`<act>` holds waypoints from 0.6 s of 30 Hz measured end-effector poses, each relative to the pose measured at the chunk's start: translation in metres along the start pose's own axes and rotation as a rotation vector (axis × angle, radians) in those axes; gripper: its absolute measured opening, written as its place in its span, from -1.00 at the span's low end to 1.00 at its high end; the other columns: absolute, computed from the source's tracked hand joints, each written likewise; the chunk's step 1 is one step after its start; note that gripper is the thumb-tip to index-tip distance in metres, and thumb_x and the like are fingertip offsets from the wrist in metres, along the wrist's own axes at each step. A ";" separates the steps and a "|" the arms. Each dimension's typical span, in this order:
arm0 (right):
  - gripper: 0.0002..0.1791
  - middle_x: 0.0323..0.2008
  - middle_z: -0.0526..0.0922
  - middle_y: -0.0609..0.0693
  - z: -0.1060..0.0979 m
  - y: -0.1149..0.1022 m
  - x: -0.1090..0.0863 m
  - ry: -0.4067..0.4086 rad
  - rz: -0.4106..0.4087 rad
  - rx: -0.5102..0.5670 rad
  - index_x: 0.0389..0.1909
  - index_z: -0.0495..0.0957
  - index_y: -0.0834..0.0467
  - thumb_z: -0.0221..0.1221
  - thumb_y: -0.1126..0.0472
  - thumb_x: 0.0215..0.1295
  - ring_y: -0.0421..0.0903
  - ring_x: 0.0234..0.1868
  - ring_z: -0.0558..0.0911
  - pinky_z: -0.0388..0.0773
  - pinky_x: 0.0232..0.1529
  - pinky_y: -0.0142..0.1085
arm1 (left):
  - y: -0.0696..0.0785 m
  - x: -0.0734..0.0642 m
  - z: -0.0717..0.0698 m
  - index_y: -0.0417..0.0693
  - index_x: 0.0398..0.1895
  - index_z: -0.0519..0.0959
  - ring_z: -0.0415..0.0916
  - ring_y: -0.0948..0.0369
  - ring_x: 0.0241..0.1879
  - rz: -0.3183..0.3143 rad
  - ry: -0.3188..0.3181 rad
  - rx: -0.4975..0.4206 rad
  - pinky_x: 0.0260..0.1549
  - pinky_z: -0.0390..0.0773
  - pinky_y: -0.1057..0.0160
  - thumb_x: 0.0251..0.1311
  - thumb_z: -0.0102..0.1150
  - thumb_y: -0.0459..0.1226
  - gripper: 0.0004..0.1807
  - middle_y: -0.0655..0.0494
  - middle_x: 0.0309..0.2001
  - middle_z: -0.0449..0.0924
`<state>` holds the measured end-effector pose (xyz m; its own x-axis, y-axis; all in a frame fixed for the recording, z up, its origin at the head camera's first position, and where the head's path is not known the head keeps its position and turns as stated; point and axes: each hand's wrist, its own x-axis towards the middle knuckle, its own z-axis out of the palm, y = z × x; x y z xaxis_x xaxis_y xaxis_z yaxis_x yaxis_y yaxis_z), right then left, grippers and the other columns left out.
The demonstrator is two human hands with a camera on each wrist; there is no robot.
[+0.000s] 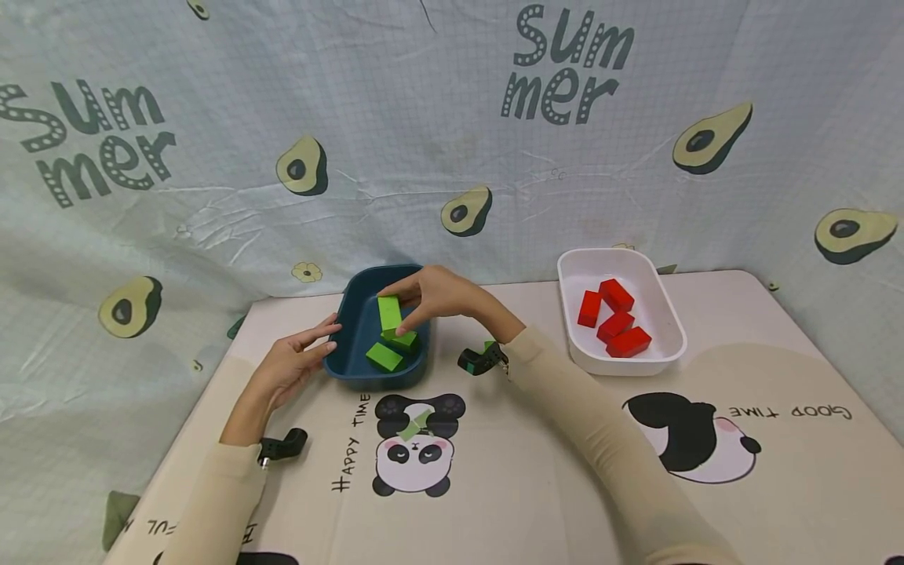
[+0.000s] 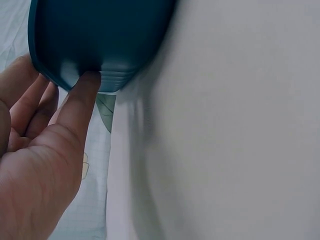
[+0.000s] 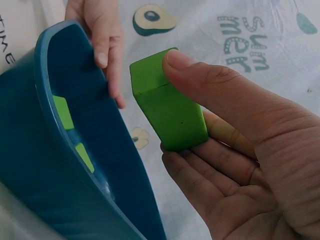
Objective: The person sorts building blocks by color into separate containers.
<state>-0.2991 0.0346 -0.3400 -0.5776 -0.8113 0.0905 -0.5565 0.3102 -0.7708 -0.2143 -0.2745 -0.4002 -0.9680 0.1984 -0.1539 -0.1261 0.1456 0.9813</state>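
Observation:
My right hand [image 1: 439, 294] holds a bright green block [image 3: 172, 102] over the dark blue bin [image 1: 341, 369], its thumb on one side and its fingers on the other. Below the held block, green blocks [image 1: 384, 357] lie on the floor of the bin, partly overlapped by it in the head view. At the bin's left side is my left hand [image 1: 289, 365], thumb and index finger extended with their tips against the outer wall and rim. The left wrist view has the thumb [image 2: 75, 110] on the bin's wall near some ridges.
To the right, a white bin [image 1: 674, 345] contains several red blocks [image 1: 616, 323]. Both bins stand near the table's back edge, in front of a hanging cloth [image 1: 395, 118] with avocado prints. The tabletop [image 1: 494, 471] has panda drawings and lettering.

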 end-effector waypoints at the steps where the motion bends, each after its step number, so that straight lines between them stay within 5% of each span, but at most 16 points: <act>1: -0.20 0.24 0.63 0.02 0.001 0.000 0.002 -0.003 -0.005 0.000 0.36 0.52 0.13 0.56 0.10 0.06 -0.17 0.12 0.69 0.61 0.09 -0.42 | 0.000 0.000 0.000 -0.28 0.50 0.27 -0.04 0.05 0.58 -0.001 -0.001 0.002 0.10 0.52 0.49 0.39 0.25 -0.26 -0.31 0.16 0.62 -0.03; 18: -0.22 0.15 0.70 0.02 0.006 -0.006 0.044 -0.102 -0.015 -0.100 0.34 0.52 0.16 0.55 0.06 0.08 -0.18 0.08 0.70 0.60 0.09 -0.43 | 0.000 0.001 -0.002 -0.27 0.51 0.26 -0.08 0.06 0.59 -0.008 -0.022 -0.026 0.11 0.51 0.51 0.40 0.23 -0.28 -0.33 0.15 0.62 -0.03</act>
<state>-0.3176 -0.0060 -0.3352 -0.5078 -0.8608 0.0333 -0.6245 0.3412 -0.7026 -0.2154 -0.2763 -0.3996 -0.9619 0.2189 -0.1636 -0.1393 0.1223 0.9827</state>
